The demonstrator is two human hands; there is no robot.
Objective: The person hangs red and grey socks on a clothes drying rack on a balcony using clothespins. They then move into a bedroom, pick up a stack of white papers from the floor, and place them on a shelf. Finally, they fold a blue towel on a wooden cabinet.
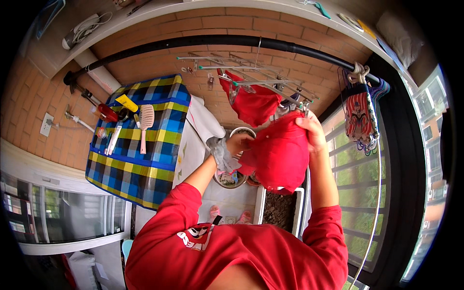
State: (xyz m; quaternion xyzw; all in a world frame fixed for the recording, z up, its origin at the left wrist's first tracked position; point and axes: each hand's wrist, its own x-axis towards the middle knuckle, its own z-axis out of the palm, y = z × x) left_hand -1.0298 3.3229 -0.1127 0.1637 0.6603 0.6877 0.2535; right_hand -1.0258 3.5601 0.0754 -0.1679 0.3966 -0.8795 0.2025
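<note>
A: Where's the red garment [282, 154]?

B: Mid-scene, between 2 hands, under the near right end of the drying rack [236, 83]. Planter [261, 208] sits below, its white rim partly covered.

A: Grip?

B: Right hand [314, 133]: thumb and fingers pinching the garment's far edge on the right, just beside a rack clip. Left hand [239, 143]: at the left edge, fingertips partly hidden, can't tell if pinched. Gray cloth [222, 154] lies at that wrist.

A: Room to move?

B: Far side tight: 1 more red cloth [253, 101] hangs there, close to the garment. Black rod [208, 41] crosses beyond. Right: window [357, 203] runs alongside the right forearm.

A: Left?

B: Looser. Checked tablecloth [159, 164] ends well apart from the garment, open gap between. Hairbrush [146, 118] lies on it, inside the edge.
</note>
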